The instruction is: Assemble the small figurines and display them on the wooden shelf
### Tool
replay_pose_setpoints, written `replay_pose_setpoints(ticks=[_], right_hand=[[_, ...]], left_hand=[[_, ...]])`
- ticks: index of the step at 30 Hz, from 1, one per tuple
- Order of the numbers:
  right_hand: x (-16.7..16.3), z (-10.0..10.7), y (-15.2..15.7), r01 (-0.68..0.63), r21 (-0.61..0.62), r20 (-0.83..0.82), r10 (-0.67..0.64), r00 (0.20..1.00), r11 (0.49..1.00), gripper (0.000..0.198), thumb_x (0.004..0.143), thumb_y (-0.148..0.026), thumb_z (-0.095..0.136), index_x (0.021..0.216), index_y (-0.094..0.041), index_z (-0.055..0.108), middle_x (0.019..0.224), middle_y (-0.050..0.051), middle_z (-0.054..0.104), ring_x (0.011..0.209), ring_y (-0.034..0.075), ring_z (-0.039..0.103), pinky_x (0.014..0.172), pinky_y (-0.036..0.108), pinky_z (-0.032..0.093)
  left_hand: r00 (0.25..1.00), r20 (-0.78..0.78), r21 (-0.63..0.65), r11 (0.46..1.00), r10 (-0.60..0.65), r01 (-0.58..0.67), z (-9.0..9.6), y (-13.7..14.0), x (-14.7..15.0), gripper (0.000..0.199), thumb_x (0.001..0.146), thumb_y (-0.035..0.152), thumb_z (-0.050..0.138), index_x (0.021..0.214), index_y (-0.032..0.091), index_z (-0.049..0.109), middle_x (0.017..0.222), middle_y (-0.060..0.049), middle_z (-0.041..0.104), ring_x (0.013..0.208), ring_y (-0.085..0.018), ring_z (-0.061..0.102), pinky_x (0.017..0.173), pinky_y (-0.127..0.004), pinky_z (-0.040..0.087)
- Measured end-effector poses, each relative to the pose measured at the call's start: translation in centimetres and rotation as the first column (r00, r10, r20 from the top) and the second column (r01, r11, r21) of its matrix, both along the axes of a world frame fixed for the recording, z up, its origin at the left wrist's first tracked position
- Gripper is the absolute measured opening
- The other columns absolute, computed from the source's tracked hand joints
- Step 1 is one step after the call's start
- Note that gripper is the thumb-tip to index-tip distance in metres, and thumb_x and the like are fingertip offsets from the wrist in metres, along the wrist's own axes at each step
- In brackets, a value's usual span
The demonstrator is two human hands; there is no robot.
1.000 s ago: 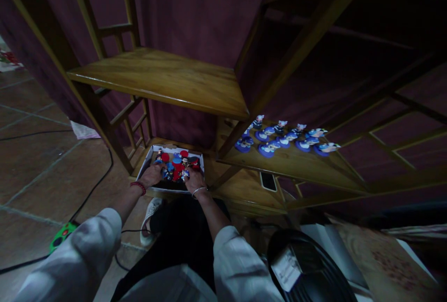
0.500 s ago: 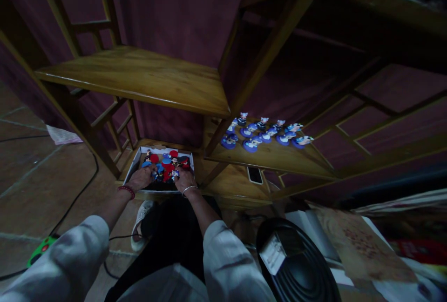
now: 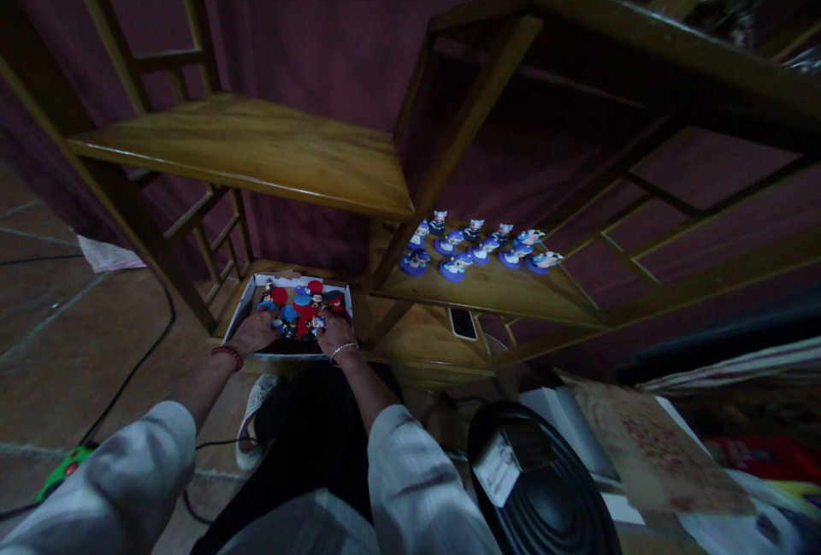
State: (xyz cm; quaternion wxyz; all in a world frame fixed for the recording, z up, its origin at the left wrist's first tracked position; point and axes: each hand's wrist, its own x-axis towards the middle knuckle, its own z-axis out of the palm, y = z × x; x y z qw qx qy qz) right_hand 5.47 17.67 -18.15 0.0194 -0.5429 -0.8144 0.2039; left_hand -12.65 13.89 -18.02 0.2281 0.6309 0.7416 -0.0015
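Observation:
A shallow white box (image 3: pixel 348 298) on the low wooden shelf holds several small figurines in red, blue and black, lying jumbled together. My left hand (image 3: pixel 255 331), with a red bead bracelet, reaches over the box's left side. Its fingers curl among blue pieces, and what they grip is too small and dark to make out. From the right side comes my right hand (image 3: pixel 338 333), wearing a pale bracelet. Its fingers are closed at a small white-and-blue figurine (image 3: pixel 318 324). Red pieces (image 3: pixel 303 314) lie between the two hands.
Several purple-based figurines (image 3: pixel 456 267) stand on the raised shelf to the right. A phone (image 3: pixel 463 323) lies on the lower board. An upper shelf (image 3: pixel 256 149) overhangs behind the box. A black ridged stool (image 3: pixel 552 495) bears a small box. Cables run across the floor at left.
The view has shifted slightly, so the shelves appear a little further left and lower. Both hands stay in the box with only small finger movement.

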Motion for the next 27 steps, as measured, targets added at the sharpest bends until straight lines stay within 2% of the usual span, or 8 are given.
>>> replay_pose_setpoints(ticks=[6,14,19,27], right_hand=[[-0.1,0.0,0.0,0.016,-0.015,0.026,-0.016,1.000,1.000,0.038,0.080,-0.022,0.048,0.117,-0.021,0.048,0.103,0.007,0.064,0.096,0.018,0.059,0.080,0.025,0.042],[0.0,-0.4,0.1,-0.003,0.010,0.009,0.003,1.000,1.000,0.037,0.079,-0.021,0.047,0.116,-0.021,0.049,0.102,0.008,0.064,0.094,0.018,0.059,0.079,0.026,0.043],[0.0,-0.6,0.2,-0.015,0.005,0.013,0.015,1.000,1.000,0.037,0.078,-0.019,0.047,0.116,-0.021,0.050,0.103,0.007,0.064,0.095,0.017,0.059,0.080,0.025,0.042],[-0.1,-0.7,0.4,-0.004,-0.035,0.037,0.006,0.999,0.999,0.037,0.079,-0.019,0.048,0.115,-0.022,0.050,0.102,0.007,0.064,0.095,0.018,0.059,0.081,0.025,0.042]], left_hand=[[1.000,-0.015,0.002,1.000,-0.012,0.012,-0.6,0.1,-0.2,0.040,0.073,0.017,0.047,0.113,0.016,0.053,0.118,-0.014,0.054,0.103,-0.023,0.056,0.087,-0.031,0.042],[0.998,-0.028,-0.043,0.997,-0.063,0.061,-1.2,0.1,-0.4,0.044,0.075,0.013,0.041,0.117,0.016,0.052,0.107,-0.013,0.062,0.101,-0.023,0.058,0.087,-0.034,0.042],[0.999,-0.026,-0.045,0.999,-0.023,0.022,-1.0,0.1,-0.3,0.044,0.076,0.007,0.037,0.117,0.014,0.052,0.108,-0.014,0.062,0.101,-0.020,0.058,0.087,-0.030,0.042],[0.999,-0.005,-0.038,0.999,0.034,-0.034,-1.9,0.3,-0.9,0.042,0.076,0.010,0.039,0.111,0.022,0.058,0.107,-0.009,0.063,0.100,-0.020,0.058,0.086,-0.030,0.042]])
